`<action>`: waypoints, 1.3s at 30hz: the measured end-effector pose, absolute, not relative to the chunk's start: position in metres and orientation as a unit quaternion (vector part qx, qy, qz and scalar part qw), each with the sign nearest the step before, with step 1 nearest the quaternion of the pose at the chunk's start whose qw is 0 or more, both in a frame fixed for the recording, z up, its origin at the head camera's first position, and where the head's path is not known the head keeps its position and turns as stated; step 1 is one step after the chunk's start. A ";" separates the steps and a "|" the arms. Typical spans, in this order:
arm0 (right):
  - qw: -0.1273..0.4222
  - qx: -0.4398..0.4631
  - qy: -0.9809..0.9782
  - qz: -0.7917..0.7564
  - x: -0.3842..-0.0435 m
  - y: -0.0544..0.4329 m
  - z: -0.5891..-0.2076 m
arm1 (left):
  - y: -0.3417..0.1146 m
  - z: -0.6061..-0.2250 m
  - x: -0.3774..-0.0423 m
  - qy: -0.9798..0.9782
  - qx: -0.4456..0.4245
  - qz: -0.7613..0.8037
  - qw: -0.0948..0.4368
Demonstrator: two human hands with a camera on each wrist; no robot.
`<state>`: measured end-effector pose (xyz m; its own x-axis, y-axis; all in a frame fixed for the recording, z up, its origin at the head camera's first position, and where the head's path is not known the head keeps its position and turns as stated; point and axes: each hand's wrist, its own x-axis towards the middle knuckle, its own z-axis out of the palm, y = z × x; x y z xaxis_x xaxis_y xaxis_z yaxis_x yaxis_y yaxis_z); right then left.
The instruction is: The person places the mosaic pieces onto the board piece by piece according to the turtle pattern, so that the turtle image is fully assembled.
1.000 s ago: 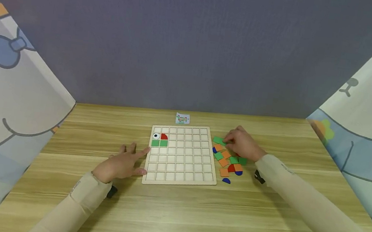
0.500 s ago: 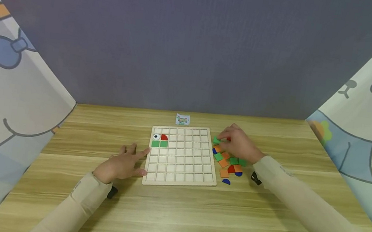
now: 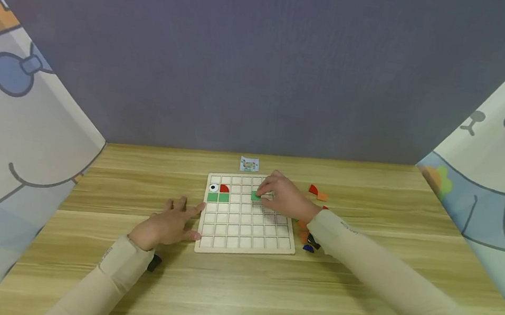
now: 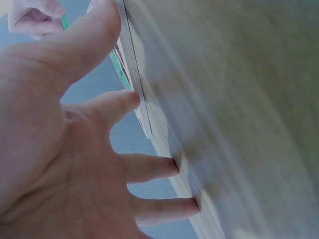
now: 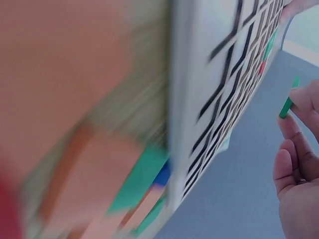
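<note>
My right hand (image 3: 288, 197) pinches a green square tile (image 3: 254, 195) over the upper middle of the wooden grid board (image 3: 233, 228). In the right wrist view the tile (image 5: 287, 106) is seen edge-on between thumb and fingertips, held off the board. My left hand (image 3: 167, 226) lies spread at the board's left side, thumb and index fingertip at its edge; the left wrist view shows straight fingers (image 4: 149, 169) touching the table. Upper left on the grid sit a black-and-white eye tile (image 3: 214, 187), a red quarter-round tile (image 3: 225, 188) and two green tiles (image 3: 218, 197).
Loose tiles lie right of the board, partly hidden by my right forearm: an orange one (image 3: 322, 196), a red one (image 3: 313, 189), a blue half-round (image 3: 308, 248) and others. A small picture card (image 3: 249, 164) lies behind the board. A grey panel (image 3: 263, 74) stands behind the table.
My right hand has lifted a green tile from the loose pile and carried it left over the board. My left hand stays at the board's edge.
</note>
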<state>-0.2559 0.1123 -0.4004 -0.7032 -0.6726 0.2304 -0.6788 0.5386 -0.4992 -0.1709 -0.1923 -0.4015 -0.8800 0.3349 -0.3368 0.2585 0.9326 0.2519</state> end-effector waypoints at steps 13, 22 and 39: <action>-0.059 0.402 -0.881 0.242 -0.252 0.048 -0.409 | -0.187 -0.402 -0.173 0.962 0.156 0.107 0.195; -0.060 0.404 -0.884 0.229 -0.246 0.038 -0.407 | -0.184 -0.402 -0.174 0.966 0.153 0.093 0.186; -0.050 0.415 -0.890 0.180 -0.243 0.040 -0.406 | -0.181 -0.401 -0.175 0.965 0.154 0.097 0.187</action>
<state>-0.2430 0.0396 -0.4064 -0.6503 -0.7572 0.0605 -0.7211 0.5904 -0.3625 -0.1755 -0.1811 -0.4011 -0.8827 0.3340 -0.3305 0.2613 0.9335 0.2455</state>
